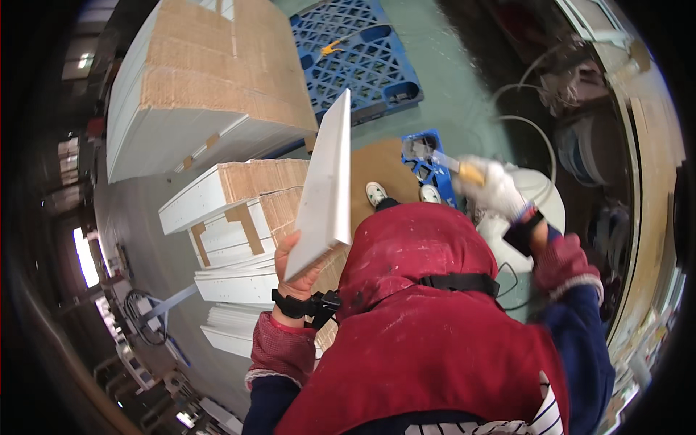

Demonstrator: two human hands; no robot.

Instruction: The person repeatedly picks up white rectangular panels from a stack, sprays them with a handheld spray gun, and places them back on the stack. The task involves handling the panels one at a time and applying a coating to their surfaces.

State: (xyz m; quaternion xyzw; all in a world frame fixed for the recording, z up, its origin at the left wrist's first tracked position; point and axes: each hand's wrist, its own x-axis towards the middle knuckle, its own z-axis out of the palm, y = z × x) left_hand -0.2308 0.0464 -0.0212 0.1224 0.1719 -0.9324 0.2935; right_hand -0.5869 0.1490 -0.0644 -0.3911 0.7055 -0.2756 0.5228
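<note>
My bare left hand grips the lower end of a long white board, its fingers wrapped round the edge. The board stands tilted upright in front of my body. Out to the right, my right hand wears a white glove and is closed on a yellow-handled scraper. Its pale flat blade points left, away from the board, over a small blue plastic crate or pallet piece. Motion blurs the blade and glove, so the blade's exact shape is unclear.
Stacks of white boards with brown cardboard lie at the left, beside a tall stack. A blue pallet with a yellow air gun lies ahead. A pale hose loops at the right, above a white rounded container.
</note>
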